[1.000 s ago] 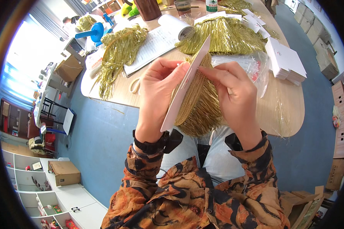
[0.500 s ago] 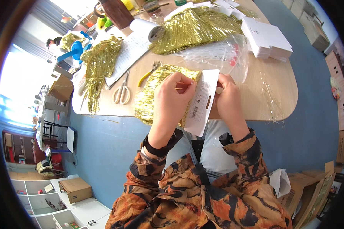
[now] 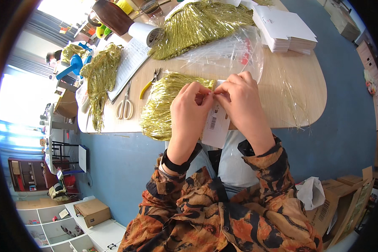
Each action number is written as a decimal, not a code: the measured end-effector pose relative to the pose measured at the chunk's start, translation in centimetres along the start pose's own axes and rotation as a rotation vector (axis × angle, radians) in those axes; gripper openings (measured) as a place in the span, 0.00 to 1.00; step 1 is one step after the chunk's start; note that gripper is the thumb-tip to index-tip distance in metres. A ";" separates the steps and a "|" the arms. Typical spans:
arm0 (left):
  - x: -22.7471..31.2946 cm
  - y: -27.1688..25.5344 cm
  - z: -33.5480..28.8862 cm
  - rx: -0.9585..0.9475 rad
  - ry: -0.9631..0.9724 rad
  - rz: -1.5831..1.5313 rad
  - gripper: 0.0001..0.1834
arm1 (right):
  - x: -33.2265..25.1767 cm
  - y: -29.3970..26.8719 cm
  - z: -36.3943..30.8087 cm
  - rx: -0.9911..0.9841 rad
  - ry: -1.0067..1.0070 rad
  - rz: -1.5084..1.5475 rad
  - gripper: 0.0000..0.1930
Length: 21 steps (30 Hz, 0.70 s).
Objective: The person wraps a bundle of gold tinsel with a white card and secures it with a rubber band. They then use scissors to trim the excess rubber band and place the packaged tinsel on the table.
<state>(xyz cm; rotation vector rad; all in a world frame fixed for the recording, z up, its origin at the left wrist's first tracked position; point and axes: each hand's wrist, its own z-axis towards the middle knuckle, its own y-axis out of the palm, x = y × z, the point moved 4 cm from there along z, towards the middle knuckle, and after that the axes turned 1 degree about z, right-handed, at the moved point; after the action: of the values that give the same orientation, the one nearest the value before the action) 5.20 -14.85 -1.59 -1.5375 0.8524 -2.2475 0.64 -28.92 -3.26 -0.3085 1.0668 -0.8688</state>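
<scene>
A bundle of shiny gold tinsel fringe (image 3: 157, 111) lies at the table's front edge, its bound edge against a white hang card (image 3: 216, 129) with a barcode. My left hand (image 3: 190, 113) is closed in a pinch at that bound edge. Opposite it, my right hand (image 3: 242, 101) pinches at the same spot, in front of the card's upper part. The fingertips of both hands meet there. Whatever small thing lies between them is hidden. The card hangs tilted below my hands, over the table edge.
Cream-handled scissors (image 3: 124, 108) and yellow-handled pliers (image 3: 150, 84) lie left of the fringe. Beyond are a clear plastic bag (image 3: 222, 54) of thin strips, more gold fringe (image 3: 197, 27) and stacked white cards (image 3: 283, 27). Loose tinsel strands (image 3: 296, 103) lie at right.
My right hand has come from behind the card to its front, its fingertips now against my left hand's. The view has shifted slightly, and the card is now partly covered by my right hand.
</scene>
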 end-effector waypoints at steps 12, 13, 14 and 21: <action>-0.5 -0.5 1.0 -0.109 0.017 -0.049 0.09 | 1.8 1.4 1.0 -0.093 0.077 0.139 0.07; -0.5 -0.6 1.1 -0.127 0.014 -0.045 0.09 | 1.9 1.4 1.1 -0.100 0.080 0.141 0.07; -0.5 -0.7 1.2 -0.138 0.016 -0.039 0.09 | 1.9 1.5 1.2 -0.114 0.091 0.143 0.08; -1.5 -1.3 2.0 -0.249 0.032 -0.094 0.09 | 2.1 1.7 1.3 -0.158 0.123 0.276 0.08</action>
<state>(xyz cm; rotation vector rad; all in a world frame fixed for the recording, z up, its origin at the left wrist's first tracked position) 7.73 -13.64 -1.45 -1.6840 1.1278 -2.3082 2.96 -29.67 -5.03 -0.2341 1.2617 -0.5631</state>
